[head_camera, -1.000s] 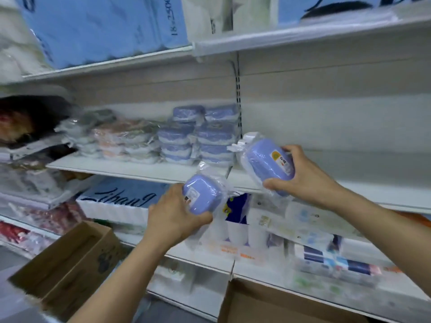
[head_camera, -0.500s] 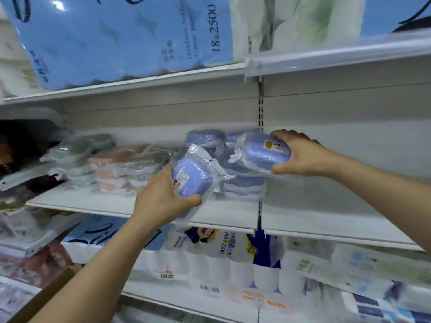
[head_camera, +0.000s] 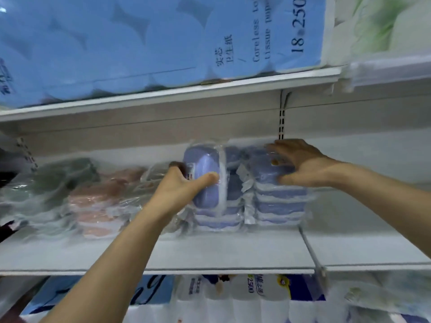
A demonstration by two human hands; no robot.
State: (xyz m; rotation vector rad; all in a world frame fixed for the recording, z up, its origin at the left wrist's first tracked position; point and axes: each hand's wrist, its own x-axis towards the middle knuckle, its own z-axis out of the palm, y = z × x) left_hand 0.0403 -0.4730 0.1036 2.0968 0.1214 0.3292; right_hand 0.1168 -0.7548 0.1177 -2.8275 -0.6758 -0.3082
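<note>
Landmark: white shelf [head_camera: 210, 255], the middle board of the rack. All places are given against it.

Left hand [head_camera: 177, 190] – above the shelf, about mid-span. It grips the upright blue box [head_camera: 205, 173], a film-wrapped lidded box standing on its long edge with the broad face toward the camera. The thumb is pressed on the near face and the fingers [head_camera: 175, 165] are curled round the left edge, so the grip is closed on the box. The box is clear of the shelf board, in front of the left blue stack [head_camera: 217, 217] that stands on it. I cannot tell whether box and stack touch.

Right hand [head_camera: 303, 166] – above the shelf, toward its right end. The fingers [head_camera: 279, 145] are splayed wide over the top of the flat blue box [head_camera: 263, 173], with the thumb against its near side. The box is held between thumb and fingers. It lies flat on top of the right blue stack [head_camera: 279, 206], which rests on the shelf just beside the left one. Motion blur hides how firm the grip is.

Also on the shelf, toward its left end: wrapped pink boxes [head_camera: 98, 201], then green boxes [head_camera: 58, 180], both stacked and blurred.

On the board above the shelf lies a large blue tissue pack [head_camera: 140, 43] with print reading "Coreless". Below the shelf are white-and-blue roll packs [head_camera: 233, 297].
</note>
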